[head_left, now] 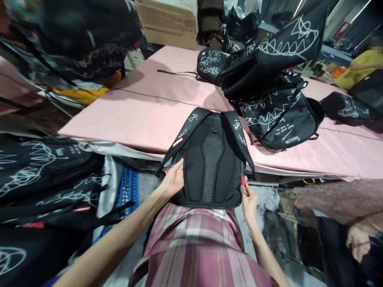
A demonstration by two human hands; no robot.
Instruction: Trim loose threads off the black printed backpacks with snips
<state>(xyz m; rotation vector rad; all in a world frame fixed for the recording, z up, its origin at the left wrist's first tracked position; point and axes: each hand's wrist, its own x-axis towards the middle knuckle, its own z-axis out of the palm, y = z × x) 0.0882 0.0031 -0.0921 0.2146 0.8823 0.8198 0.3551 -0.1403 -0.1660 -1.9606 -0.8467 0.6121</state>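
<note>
A black backpack (211,159) lies back side up at the near edge of the pink table (134,115), its padded mesh panel and two shoulder straps facing me. My left hand (172,179) grips its lower left edge beside a red-and-white tag. My right hand (248,199) pinches a small red tag at the backpack's lower right side. Both hands have their fingers closed on the bag.
More black backpacks with white scribble print are piled on the table at the right (269,87) and stacked at my left (44,175). A cardboard box (167,22) stands at the back. Another person's hand (357,239) shows at the lower right.
</note>
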